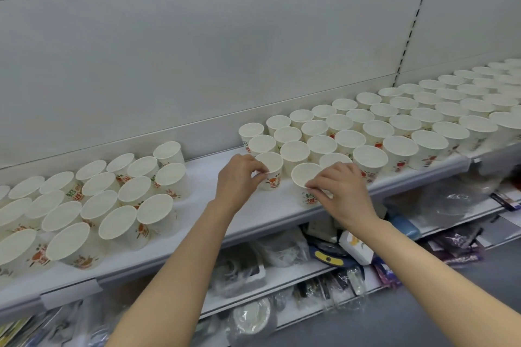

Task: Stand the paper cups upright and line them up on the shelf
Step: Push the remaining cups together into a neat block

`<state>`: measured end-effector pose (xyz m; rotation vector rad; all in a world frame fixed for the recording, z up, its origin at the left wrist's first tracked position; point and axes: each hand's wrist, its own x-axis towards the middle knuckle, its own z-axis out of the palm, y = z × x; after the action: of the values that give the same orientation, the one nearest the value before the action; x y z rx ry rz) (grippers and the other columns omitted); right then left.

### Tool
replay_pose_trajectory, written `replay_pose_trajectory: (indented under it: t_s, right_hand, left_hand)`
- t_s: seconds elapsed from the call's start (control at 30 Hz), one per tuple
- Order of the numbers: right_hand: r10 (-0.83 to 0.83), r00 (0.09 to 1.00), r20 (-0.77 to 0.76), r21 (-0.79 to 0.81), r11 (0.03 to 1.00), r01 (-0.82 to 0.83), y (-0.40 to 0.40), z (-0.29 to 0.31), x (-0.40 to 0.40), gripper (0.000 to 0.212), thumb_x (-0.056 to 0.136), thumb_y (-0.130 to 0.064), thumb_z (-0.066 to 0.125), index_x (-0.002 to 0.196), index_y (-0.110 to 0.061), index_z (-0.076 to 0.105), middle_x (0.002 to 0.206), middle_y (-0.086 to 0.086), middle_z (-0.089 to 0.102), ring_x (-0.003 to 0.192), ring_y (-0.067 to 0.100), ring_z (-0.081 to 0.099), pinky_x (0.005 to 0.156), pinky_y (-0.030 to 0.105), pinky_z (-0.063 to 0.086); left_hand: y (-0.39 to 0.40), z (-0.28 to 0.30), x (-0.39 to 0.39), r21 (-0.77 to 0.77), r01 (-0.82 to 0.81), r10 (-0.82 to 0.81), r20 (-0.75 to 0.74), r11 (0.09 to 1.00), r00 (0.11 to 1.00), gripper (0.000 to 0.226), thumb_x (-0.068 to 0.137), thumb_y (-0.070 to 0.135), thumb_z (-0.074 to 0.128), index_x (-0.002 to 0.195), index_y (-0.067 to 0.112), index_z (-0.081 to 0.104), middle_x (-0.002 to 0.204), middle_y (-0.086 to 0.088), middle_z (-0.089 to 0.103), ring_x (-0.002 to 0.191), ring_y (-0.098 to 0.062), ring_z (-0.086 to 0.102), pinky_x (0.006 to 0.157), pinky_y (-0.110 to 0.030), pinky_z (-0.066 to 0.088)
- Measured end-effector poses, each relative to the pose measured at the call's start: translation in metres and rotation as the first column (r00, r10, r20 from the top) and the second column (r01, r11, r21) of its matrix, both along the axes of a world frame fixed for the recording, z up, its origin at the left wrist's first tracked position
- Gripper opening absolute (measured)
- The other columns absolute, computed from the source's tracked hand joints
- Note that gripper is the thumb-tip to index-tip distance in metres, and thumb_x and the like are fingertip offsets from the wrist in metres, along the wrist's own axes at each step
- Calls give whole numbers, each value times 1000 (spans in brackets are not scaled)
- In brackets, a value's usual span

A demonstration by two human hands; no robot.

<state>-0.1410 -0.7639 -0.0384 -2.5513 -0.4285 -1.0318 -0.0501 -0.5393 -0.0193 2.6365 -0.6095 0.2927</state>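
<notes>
Head view: a long pale grey shelf (248, 214) runs along a plain grey back panel (197, 51), with a slotted upright (411, 28) at the panel's right. Below the shelf, lower shelves (296, 276) hold plastic-wrapped goods too blurred to name.

Left of the shelf's bare middle stands a loose cluster of cups (93, 200), upright but unevenly spaced. Right of that middle, rows of cups (394, 124) stand rim to rim, running off toward the far right. All are white paper cups printed in red, orange and green with characters I cannot read.

At the left end of the tidy rows, the left hand (239, 180) has its fingers curled round the side of a left cup (270, 170) standing upright on the shelf. Just beside it to the right, the right hand (341, 191) pinches the near rim of a right cup (307, 183), also upright, close to the shelf's front edge. The two held cups stand slightly apart.
</notes>
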Motion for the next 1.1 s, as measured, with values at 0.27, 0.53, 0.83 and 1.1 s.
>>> replay_pose_trajectory:
  t_s: [0.27, 0.53, 0.83, 1.1]
  right_hand:
    - [1, 998, -65, -118, 993, -8, -5, -2, 11, 12, 72, -19, 81, 80, -20, 73, 80, -5, 67, 76, 25, 56, 74, 36, 32]
    - [52, 997, -53, -102, 993, -58, -13, -2, 9, 15, 71, -22, 82, 82, -20, 72, 84, -5, 67, 78, 24, 57, 74, 36, 33]
    - [136, 987, 89, -78, 989, -129, -6, 4, 18, 23, 84, -37, 59, 89, -19, 72, 89, -4, 68, 86, 19, 51, 79, 33, 34]
    - [280, 955, 99, -52, 960, -276, 50, -7, 22, 14, 84, -30, 64, 87, -19, 73, 87, -4, 68, 84, 20, 53, 77, 33, 35]
  left_hand:
    - [-12, 2, -4, -44, -73, 73, -12, 996, 997, 13, 85, 35, 73, 97, 31, 74, 107, 12, 66, 91, -8, 55, 69, -25, 42]
    - [-24, 3, -6, -28, -158, 156, -37, 987, 987, 13, 86, 31, 72, 98, 29, 74, 109, 11, 66, 92, -10, 59, 70, -26, 46]
    - [0, 0, -36, -29, -280, 279, -37, 960, 960, 42, 88, 36, 70, 128, 35, 59, 140, 11, 49, 93, -7, 62, 81, -23, 53]
    - [92, -10, -95, -216, -615, 650, 181, 758, 738, 26, 85, 26, 73, 111, 24, 71, 115, 1, 65, 101, -23, 52, 73, -32, 44]
